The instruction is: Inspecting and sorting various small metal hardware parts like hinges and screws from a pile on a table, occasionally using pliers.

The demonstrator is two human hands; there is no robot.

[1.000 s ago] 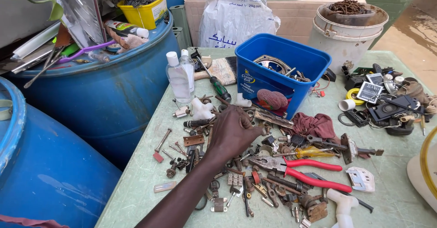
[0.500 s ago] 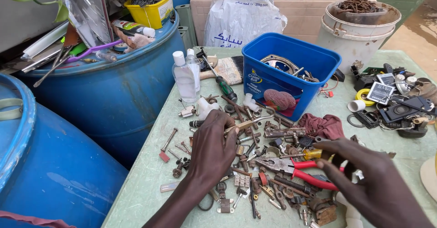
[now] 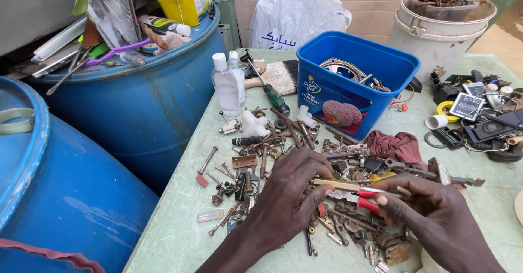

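Pale green tabletop, strewn with rusty screws, bolts, keys and small metal fittings. Left hand lies over the pile, fingers curled narrow, thumb and forefinger pinching one end of a thin brass-coloured metal strip. Right hand sits opposite, fingers bent close, fingertips touching the strip's other end just above red-handled pliers; whether it truly grips the strip cannot be told. Strip lies level between both hands, over the hardware heap at the tabletop's near middle. Behind the pile: 1 blue rectangular plastic tub, open top, metal parts inside, oval logo label and a picture of pink ice cream scoops on its front wall. Left of it: 2 clear plastic bottles with white caps, upright, and a green-handled screwdriver beside a flat paintbrush. Further back: white sack with blue lettering, white bucket holding rusty scrap. Left: blue drum carrying a yellow tub with a printed label. Maroon cloth lies right of the blue tub.
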